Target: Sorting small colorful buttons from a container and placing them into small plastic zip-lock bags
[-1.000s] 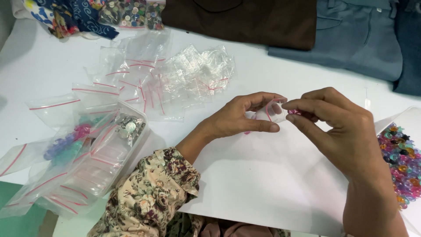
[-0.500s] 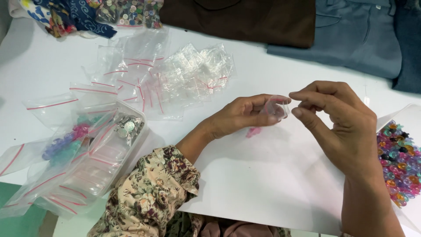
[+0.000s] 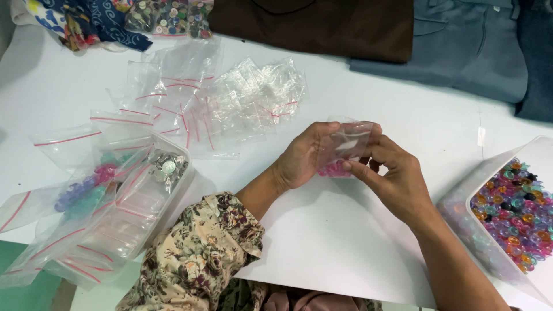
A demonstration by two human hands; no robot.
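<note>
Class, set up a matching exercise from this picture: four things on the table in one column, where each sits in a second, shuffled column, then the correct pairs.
Things
1. small clear bag with pink beads
2. tub of mixed colourful beads
3. brown cloth
4. pile of empty zip bags

Places
A. far edge of the table, top centre
B. held between the left hand and right hand
C. right edge of the table
D. left of centre, beyond the hands

Pairs: 1-B, 2-C, 3-A, 4-D
</note>
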